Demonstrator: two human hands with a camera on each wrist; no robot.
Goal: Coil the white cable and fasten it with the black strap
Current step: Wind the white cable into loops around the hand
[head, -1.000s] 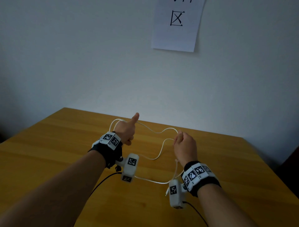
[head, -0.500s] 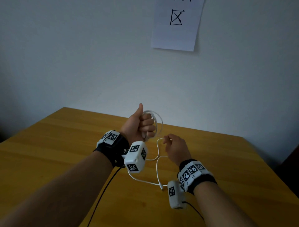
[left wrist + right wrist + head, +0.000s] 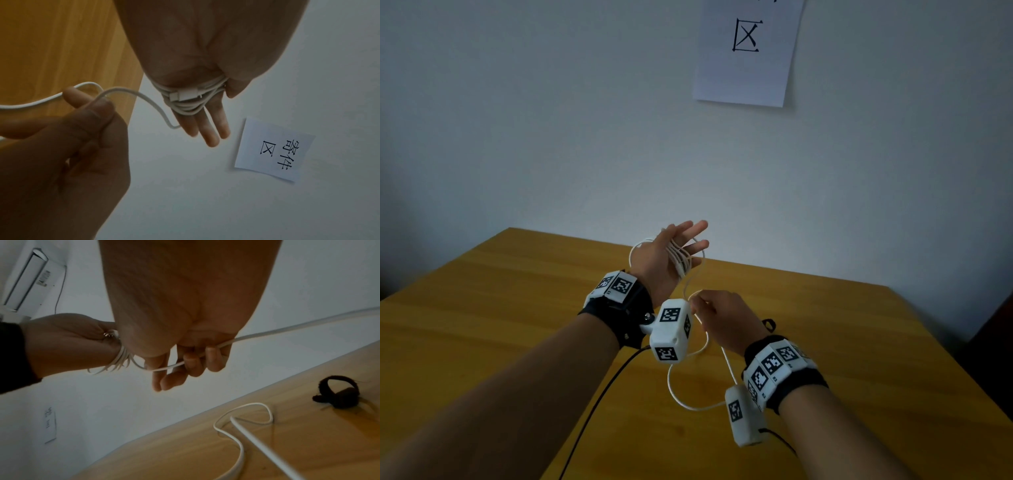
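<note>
The white cable (image 3: 680,259) is wound in several turns round my left hand (image 3: 654,263), which is raised above the table with its fingers straight. In the left wrist view the coil (image 3: 191,104) crosses the base of the fingers, with a connector (image 3: 184,96) lying on top. My right hand (image 3: 717,315) is just below and nearer. It pinches the free run of cable (image 3: 226,343) in its curled fingers (image 3: 213,360). The slack (image 3: 678,394) hangs down to the wooden table (image 3: 482,308). The black strap (image 3: 339,392) lies looped on the table behind the right hand, where only part of the strap (image 3: 768,323) shows.
A sheet of paper (image 3: 746,51) hangs on the white wall behind the table. A black wire (image 3: 599,401) trails from the left wrist camera over the table's near edge. The table's right edge (image 3: 945,346) runs close to my right forearm. A wall socket (image 3: 50,425) is on the wall.
My left hand has gone from a fist with the thumb up to straight fingers, with more cable turns round it. My right hand has slid down the cable, nearer to me.
</note>
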